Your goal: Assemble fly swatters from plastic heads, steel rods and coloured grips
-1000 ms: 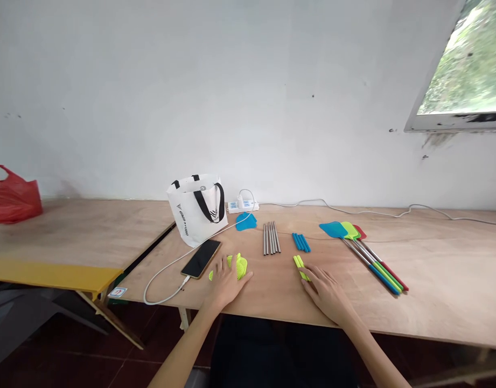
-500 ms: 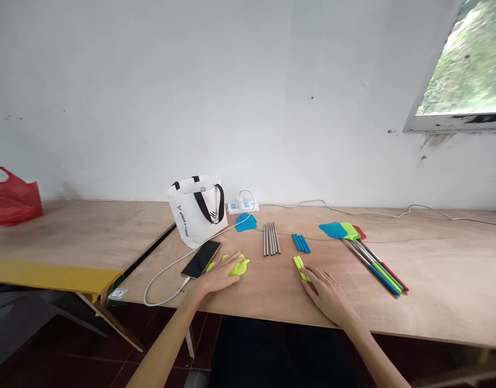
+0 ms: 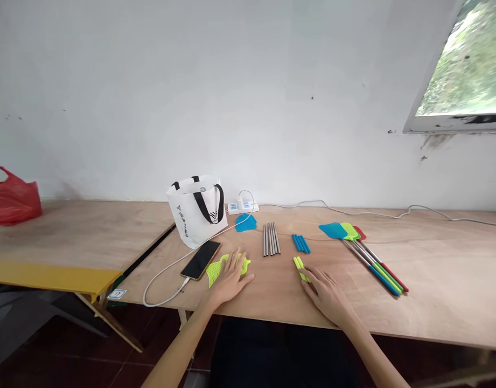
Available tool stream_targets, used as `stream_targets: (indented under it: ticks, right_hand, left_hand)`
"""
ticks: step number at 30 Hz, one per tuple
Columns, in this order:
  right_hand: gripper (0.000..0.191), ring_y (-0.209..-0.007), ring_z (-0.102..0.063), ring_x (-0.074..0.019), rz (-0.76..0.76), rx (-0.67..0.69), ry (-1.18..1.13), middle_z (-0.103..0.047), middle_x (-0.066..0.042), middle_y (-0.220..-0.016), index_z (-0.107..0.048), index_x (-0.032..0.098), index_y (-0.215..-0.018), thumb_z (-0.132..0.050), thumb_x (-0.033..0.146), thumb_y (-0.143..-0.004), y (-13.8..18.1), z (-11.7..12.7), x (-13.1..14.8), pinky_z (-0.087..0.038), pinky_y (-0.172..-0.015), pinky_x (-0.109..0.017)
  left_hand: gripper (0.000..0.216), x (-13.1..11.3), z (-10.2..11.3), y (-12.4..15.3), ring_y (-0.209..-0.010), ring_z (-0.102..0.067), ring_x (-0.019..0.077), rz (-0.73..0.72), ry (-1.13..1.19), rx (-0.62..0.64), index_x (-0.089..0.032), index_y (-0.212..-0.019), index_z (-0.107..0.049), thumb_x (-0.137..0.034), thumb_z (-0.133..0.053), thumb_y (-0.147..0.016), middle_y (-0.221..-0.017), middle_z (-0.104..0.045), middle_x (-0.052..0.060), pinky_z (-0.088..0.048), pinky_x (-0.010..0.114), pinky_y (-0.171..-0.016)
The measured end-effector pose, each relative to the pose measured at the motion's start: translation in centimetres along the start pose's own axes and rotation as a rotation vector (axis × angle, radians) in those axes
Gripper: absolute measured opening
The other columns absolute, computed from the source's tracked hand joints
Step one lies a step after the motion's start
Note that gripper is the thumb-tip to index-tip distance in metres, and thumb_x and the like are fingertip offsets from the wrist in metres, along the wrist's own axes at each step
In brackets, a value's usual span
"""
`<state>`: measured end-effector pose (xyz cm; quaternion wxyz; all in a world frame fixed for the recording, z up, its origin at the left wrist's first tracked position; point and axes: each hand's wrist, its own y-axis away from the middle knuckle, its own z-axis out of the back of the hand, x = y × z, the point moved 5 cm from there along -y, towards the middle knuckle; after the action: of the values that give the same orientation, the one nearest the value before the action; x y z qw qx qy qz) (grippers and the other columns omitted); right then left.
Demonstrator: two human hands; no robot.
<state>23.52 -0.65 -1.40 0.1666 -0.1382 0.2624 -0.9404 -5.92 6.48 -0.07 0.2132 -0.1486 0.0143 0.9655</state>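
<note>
My left hand (image 3: 228, 281) lies with fingers spread over yellow-green mesh fly swatter heads (image 3: 214, 271), covering part of them. My right hand (image 3: 326, 291) is closed over the near part of two yellow-green handle grips (image 3: 298, 262), with its thumb on their near left side. Behind that hand, several blue handle grips (image 3: 301, 243) lie side by side. Several thin metal tubes (image 3: 271, 239) lie in a row between the hands, farther back. Blue swatter heads (image 3: 246, 222) rest beyond my left hand. Assembled fly swatters (image 3: 371, 258) in blue, yellow-green and red lie at the right.
A phone (image 3: 201, 260) with a white charging cable (image 3: 147, 288) lies left of my left hand. A white tote bag (image 3: 191, 221) stands behind it, beside a power strip (image 3: 243, 207). A red plastic bag (image 3: 13, 199) sits on the adjoining table (image 3: 82, 231).
My left hand has slid right and toward me across the mesh heads, with its fingers pointing farther forward. More of the mesh shows on its left. My right hand has stayed in place.
</note>
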Motion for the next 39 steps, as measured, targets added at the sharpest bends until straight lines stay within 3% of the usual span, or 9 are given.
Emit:
stream_targets:
  ticks: [7, 11, 16, 20, 23, 28, 33, 36, 39]
  right_hand:
    - [0.034, -0.117, -0.066, -0.0239, 0.007, -0.009, -0.004, -0.066, -0.006, -0.132, -0.059, 0.029, -0.133, -0.041, 0.033, -0.104, 0.1, 0.1, 0.0, -0.054, -0.099, -0.044]
    - [0.035, -0.117, -0.065, -0.0242, 0.003, 0.012, -0.002, -0.065, -0.008, -0.134, -0.057, 0.028, -0.135, -0.040, 0.032, -0.104, 0.1, 0.0, 0.0, -0.053, -0.099, -0.044]
    - [0.035, -0.116, -0.066, -0.0240, 0.002, -0.001, -0.006, -0.066, -0.007, -0.133, -0.057, 0.029, -0.134, -0.040, 0.032, -0.104, 0.0, 0.0, 0.0, -0.053, -0.098, -0.045]
    - [0.035, -0.115, -0.067, -0.0239, 0.009, -0.016, -0.014, -0.067, -0.008, -0.131, -0.059, 0.029, -0.134, -0.041, 0.033, -0.104, 0.0, 0.2, 0.0, -0.055, -0.097, -0.044]
    - [0.035, -0.116, -0.067, -0.0238, 0.011, -0.013, -0.014, -0.067, -0.008, -0.132, -0.059, 0.029, -0.134, -0.040, 0.033, -0.104, 0.0, 0.2, 0.0, -0.055, -0.098, -0.044]
    - [0.035, -0.115, -0.067, -0.0242, 0.011, -0.021, -0.010, -0.067, -0.007, -0.131, -0.060, 0.030, -0.133, -0.041, 0.033, -0.104, -0.1, 0.1, 0.1, -0.055, -0.097, -0.044]
    - [0.035, -0.117, -0.066, -0.0241, 0.008, -0.008, -0.014, -0.066, -0.008, -0.132, -0.059, 0.029, -0.133, -0.041, 0.033, -0.104, 0.0, 0.0, 0.1, -0.054, -0.099, -0.044]
    - [0.035, -0.118, -0.065, -0.0239, 0.004, 0.000, -0.011, -0.066, -0.008, -0.133, -0.058, 0.028, -0.134, -0.040, 0.033, -0.104, 0.0, -0.1, 0.0, -0.053, -0.099, -0.045]
    - [0.035, -0.118, -0.065, -0.0235, 0.010, -0.010, -0.006, -0.066, -0.007, -0.132, -0.058, 0.029, -0.134, -0.041, 0.032, -0.104, 0.0, 0.0, 0.0, -0.053, -0.099, -0.044]
  left_hand:
    - [0.066, -1.5, -0.6, -1.2, -0.158, -0.002, 0.0303, -0.028, -0.027, -0.032, -0.019, -0.160, -0.022, -0.047, -0.038, -0.103, -0.171, -0.011, 0.015, -0.012, 0.058, -0.125]
    - [0.066, -3.5, -0.6, -2.5, -0.158, -0.007, 0.0296, -0.108, -0.059, -0.098, -0.020, -0.159, -0.025, -0.047, -0.042, -0.101, -0.170, -0.016, 0.014, -0.013, 0.056, -0.126]
    - [0.065, -8.2, -1.8, -6.6, -0.157, -0.017, 0.0310, -0.201, -0.106, -0.138, -0.014, -0.156, -0.033, -0.048, -0.041, -0.101, -0.168, -0.024, 0.018, -0.014, 0.055, -0.127]
    - [0.066, -10.4, -2.9, -9.9, -0.154, -0.025, 0.0353, -0.160, -0.167, -0.183, -0.009, -0.155, -0.038, -0.049, -0.035, -0.103, -0.161, -0.036, 0.022, -0.005, 0.061, -0.126]
    - [0.064, -10.7, -3.5, -10.7, -0.151, -0.031, 0.0358, -0.119, -0.181, -0.203, -0.004, -0.153, -0.042, -0.043, -0.028, -0.104, -0.155, -0.046, 0.024, 0.001, 0.061, -0.126]
    - [0.061, -11.1, -4.4, -9.6, -0.152, -0.030, 0.0354, -0.162, -0.177, -0.205, -0.002, -0.154, -0.041, -0.033, -0.025, -0.103, -0.154, -0.047, 0.024, 0.003, 0.059, -0.126]
    - [0.061, -11.9, -5.2, -8.5, -0.151, -0.031, 0.0358, -0.178, -0.206, -0.236, -0.003, -0.154, -0.042, -0.034, -0.024, -0.104, -0.154, -0.048, 0.023, 0.001, 0.060, -0.126]
    - [0.063, -11.9, -5.2, -9.0, -0.150, -0.033, 0.0365, -0.160, -0.202, -0.220, 0.001, -0.151, -0.044, -0.037, -0.026, -0.104, -0.154, -0.046, 0.027, 0.000, 0.060, -0.126]
    - [0.065, -11.3, -5.0, -9.8, -0.150, -0.032, 0.0372, -0.152, -0.167, -0.210, -0.005, -0.153, -0.042, -0.046, -0.029, -0.104, -0.156, -0.044, 0.025, -0.006, 0.062, -0.125]
